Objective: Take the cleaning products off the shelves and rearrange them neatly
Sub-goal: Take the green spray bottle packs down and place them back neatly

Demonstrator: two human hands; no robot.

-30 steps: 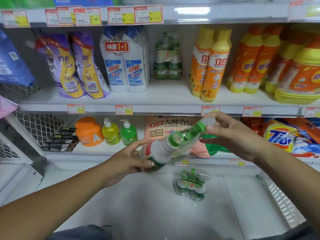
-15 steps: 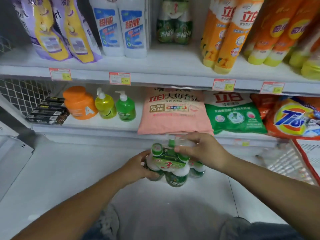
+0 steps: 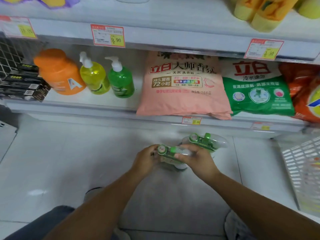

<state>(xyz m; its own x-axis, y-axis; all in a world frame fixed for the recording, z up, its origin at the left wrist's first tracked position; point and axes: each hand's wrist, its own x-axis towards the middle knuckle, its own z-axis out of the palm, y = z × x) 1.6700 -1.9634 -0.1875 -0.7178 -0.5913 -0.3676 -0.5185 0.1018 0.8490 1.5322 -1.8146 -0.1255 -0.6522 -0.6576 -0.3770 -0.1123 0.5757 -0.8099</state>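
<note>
Right, you're down low at the shelving with both hands on the pack of green-capped bottles, at the white tiled floor in front of the lower shelf. Your left hand grips the pack's left end, fingers curled round it beside a cap. Your right hand comes over the top from the other side, fingers wrapped across the clear wrap and thumb on the near face. The pack's pale base is at floor level, though I cannot tell whether it touches the tiles.

Just behind it and to its right stands a second pack with the same green caps, upright on the floor and close against your right hand.

Now the lower shelf: an orange jug at the left, then a yellow pump bottle and a green pump bottle, all upright, side by side. Next along, a pink bag leans out over the shelf's front edge, with a green bag beside it and an orange bag at the far right. Black boxes are stacked at the far left. A white wire basket shows at the right edge, on the floor.
</note>
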